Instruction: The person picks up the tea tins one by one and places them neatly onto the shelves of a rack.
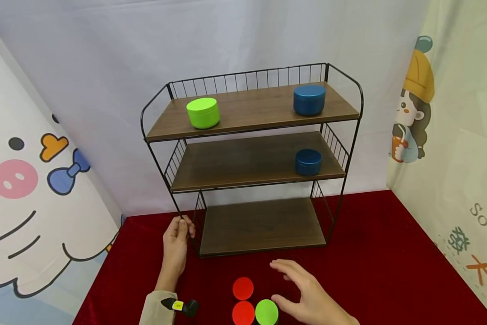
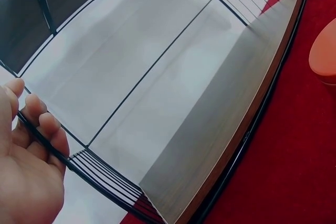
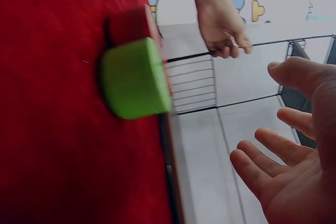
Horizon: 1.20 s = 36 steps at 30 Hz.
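Note:
My left hand (image 1: 176, 237) grips the black left front post of a three-tier shelf rack (image 1: 259, 228); in the left wrist view its fingers (image 2: 50, 124) curl round the wire. My right hand (image 1: 308, 291) hovers over the cloth with fingers spread, holding nothing, just right of a green round tin (image 1: 266, 312). Beside that tin are two red round tins, one nearer (image 1: 243, 313) and one farther (image 1: 243, 288). The top shelf bears a light green tin (image 1: 203, 113) at left and a blue tin (image 1: 309, 99) at right. Another blue tin (image 1: 308, 162) sits at the middle shelf's right.
Dark red cloth (image 1: 373, 262) covers the table under the rack. A pale curtain (image 1: 243, 36) hangs behind, with cartoon-printed cloths at left (image 1: 20, 113) and right (image 1: 450, 180). The rack's wire sides and top rail stand up round the boards.

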Each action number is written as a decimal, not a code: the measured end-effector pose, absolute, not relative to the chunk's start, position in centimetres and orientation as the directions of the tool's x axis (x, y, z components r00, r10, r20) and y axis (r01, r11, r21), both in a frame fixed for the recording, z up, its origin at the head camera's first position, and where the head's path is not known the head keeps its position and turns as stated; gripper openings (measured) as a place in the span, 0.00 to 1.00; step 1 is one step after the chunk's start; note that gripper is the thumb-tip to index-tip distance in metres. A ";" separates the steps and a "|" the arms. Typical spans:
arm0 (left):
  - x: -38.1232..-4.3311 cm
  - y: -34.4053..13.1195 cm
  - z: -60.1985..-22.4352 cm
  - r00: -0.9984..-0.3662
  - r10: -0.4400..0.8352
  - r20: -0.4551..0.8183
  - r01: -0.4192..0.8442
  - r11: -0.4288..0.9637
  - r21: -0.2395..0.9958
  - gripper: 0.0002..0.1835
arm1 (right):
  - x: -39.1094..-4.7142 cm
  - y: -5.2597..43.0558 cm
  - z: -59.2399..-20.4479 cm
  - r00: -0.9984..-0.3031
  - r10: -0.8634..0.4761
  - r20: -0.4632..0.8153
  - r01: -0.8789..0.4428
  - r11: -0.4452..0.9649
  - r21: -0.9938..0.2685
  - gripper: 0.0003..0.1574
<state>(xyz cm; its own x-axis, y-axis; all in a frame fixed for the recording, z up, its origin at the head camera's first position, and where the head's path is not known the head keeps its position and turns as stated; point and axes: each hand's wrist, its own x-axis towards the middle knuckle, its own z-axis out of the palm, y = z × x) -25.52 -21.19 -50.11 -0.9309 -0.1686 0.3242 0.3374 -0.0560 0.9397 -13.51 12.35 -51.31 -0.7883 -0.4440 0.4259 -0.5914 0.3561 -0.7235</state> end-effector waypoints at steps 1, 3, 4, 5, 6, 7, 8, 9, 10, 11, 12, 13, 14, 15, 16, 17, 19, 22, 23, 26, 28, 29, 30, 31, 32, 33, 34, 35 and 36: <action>-25.5 -21.2 -50.1 -0.931 -0.169 0.324 0.337 -0.056 0.940 0.20 | -13.4 12.3 -51.7 -0.787 -0.451 0.422 -0.590 0.346 -0.730 0.35; -25.5 -21.3 -50.1 -0.931 -0.169 0.324 0.338 -0.057 0.940 0.20 | -13.1 12.1 -52.4 -0.783 -0.464 0.414 -0.586 0.329 -0.740 0.35; -25.5 -21.3 -50.2 -0.930 -0.169 0.326 0.339 -0.057 0.939 0.20 | -12.9 12.0 -52.8 -0.780 -0.467 0.416 -0.588 0.323 -0.742 0.36; -25.5 -21.3 -50.2 -0.930 -0.167 0.328 0.341 -0.059 0.938 0.20 | -12.8 11.9 -53.2 -0.779 -0.469 0.417 -0.589 0.316 -0.744 0.36; -25.5 -21.3 -50.2 -0.930 -0.166 0.329 0.342 -0.059 0.938 0.20 | -12.7 11.8 -53.6 -0.773 -0.474 0.420 -0.594 0.311 -0.742 0.36; -25.5 -21.3 -50.2 -0.929 -0.166 0.330 0.343 -0.059 0.937 0.20 | -12.5 11.7 -54.0 -0.768 -0.479 0.425 -0.601 0.308 -0.738 0.36; -25.5 -21.3 -50.3 -0.929 -0.166 0.331 0.345 -0.059 0.937 0.20 | -12.4 11.7 -54.3 -0.762 -0.486 0.429 -0.608 0.305 -0.733 0.35; -25.5 -21.3 -50.3 -0.928 -0.166 0.332 0.346 -0.059 0.936 0.20 | -12.3 11.6 -54.6 -0.756 -0.491 0.432 -0.613 0.301 -0.730 0.35; -25.5 -21.3 -50.3 -0.928 -0.165 0.333 0.347 -0.060 0.936 0.20 | -12.2 11.6 -54.9 -0.752 -0.496 0.434 -0.616 0.296 -0.730 0.35; -25.5 -21.3 -50.3 -0.929 -0.164 0.333 0.346 -0.060 0.936 0.20 | -12.1 11.5 -55.1 -0.751 -0.502 0.430 -0.614 0.291 -0.733 0.35; -25.5 -21.3 -50.3 -0.929 -0.164 0.333 0.346 -0.059 0.936 0.20 | -12.1 11.5 -55.3 -0.752 -0.509 0.419 -0.606 0.284 -0.743 0.35; -25.5 -21.3 -50.3 -0.929 -0.163 0.333 0.346 -0.057 0.937 0.20 | -12.0 11.5 -55.5 -0.754 -0.517 0.405 -0.595 0.278 -0.754 0.35; -25.5 -21.3 -50.3 -0.929 -0.162 0.332 0.345 -0.054 0.937 0.20 | -12.0 11.6 -55.6 -0.757 -0.526 0.388 -0.580 0.268 -0.769 0.36; -25.5 -21.4 -50.3 -0.929 -0.162 0.332 0.344 -0.053 0.938 0.20 | -12.0 11.6 -55.7 -0.761 -0.535 0.367 -0.562 0.260 -0.785 0.37; -25.5 -21.4 -50.3 -0.929 -0.163 0.331 0.343 -0.050 0.938 0.20 | -11.9 11.6 -55.8 -0.765 -0.545 0.344 -0.542 0.255 -0.801 0.38; -25.5 -21.4 -50.3 -0.930 -0.163 0.330 0.341 -0.049 0.939 0.20 | -11.9 11.6 -55.8 -0.768 -0.554 0.322 -0.524 0.254 -0.813 0.39; -25.5 -21.4 -50.3 -0.931 -0.162 0.327 0.339 -0.050 0.940 0.20 | -11.8 11.6 -56.0 -0.774 -0.565 0.285 -0.492 0.254 -0.833 0.40; -25.5 -21.3 -50.3 -0.933 -0.159 0.323 0.334 -0.055 0.941 0.20 | -11.6 11.5 -56.3 -0.780 -0.569 0.260 -0.478 0.274 -0.835 0.38; -25.5 -21.3 -50.3 -0.934 -0.158 0.321 0.333 -0.056 0.941 0.20 | -11.5 11.5 -56.4 -0.783 -0.567 0.255 -0.476 0.283 -0.832 0.36; -25.4 -21.3 -50.2 -0.933 -0.159 0.322 0.335 -0.057 0.941 0.20 | -11.4 11.5 -56.6 -0.789 -0.569 0.233 -0.467 0.310 -0.828 0.33; -25.4 -21.3 -50.2 -0.932 -0.161 0.324 0.336 -0.058 0.940 0.20 | -11.4 11.5 -56.7 -0.792 -0.573 0.211 -0.454 0.321 -0.831 0.32; -25.4 -21.3 -50.2 -0.932 -0.162 0.325 0.338 -0.058 0.940 0.20 | -11.4 11.4 -56.7 -0.794 -0.575 0.200 -0.444 0.322 -0.836 0.32; -25.4 -21.3 -50.2 -0.932 -0.162 0.326 0.339 -0.061 0.939 0.20 | -11.4 11.4 -56.7 -0.793 -0.578 0.192 -0.437 0.321 -0.840 0.32; -25.4 -21.3 -50.2 -0.932 -0.162 0.326 0.339 -0.062 0.939 0.20 | -11.4 11.4 -56.7 -0.793 -0.581 0.183 -0.430 0.321 -0.844 0.32; -25.4 -21.3 -50.2 -0.932 -0.161 0.325 0.338 -0.064 0.939 0.20 | -11.5 11.4 -56.8 -0.793 -0.584 0.174 -0.423 0.321 -0.848 0.32; -25.4 -21.3 -50.2 -0.932 -0.161 0.323 0.337 -0.066 0.939 0.20 | -11.5 11.3 -56.8 -0.794 -0.586 0.162 -0.413 0.323 -0.852 0.32; -25.4 -21.3 -50.2 -0.933 -0.161 0.322 0.336 -0.066 0.939 0.20 | -11.5 11.3 -56.8 -0.794 -0.588 0.154 -0.407 0.326 -0.853 0.32; -25.4 -21.3 -50.1 -0.933 -0.161 0.321 0.335 -0.067 0.940 0.20 | -11.5 11.3 -56.8 -0.795 -0.590 0.141 -0.396 0.329 -0.857 0.32; -25.4 -21.3 -50.1 -0.933 -0.162 0.320 0.334 -0.068 0.940 0.20 | -11.5 11.2 -56.8 -0.796 -0.591 0.127 -0.385 0.335 -0.860 0.32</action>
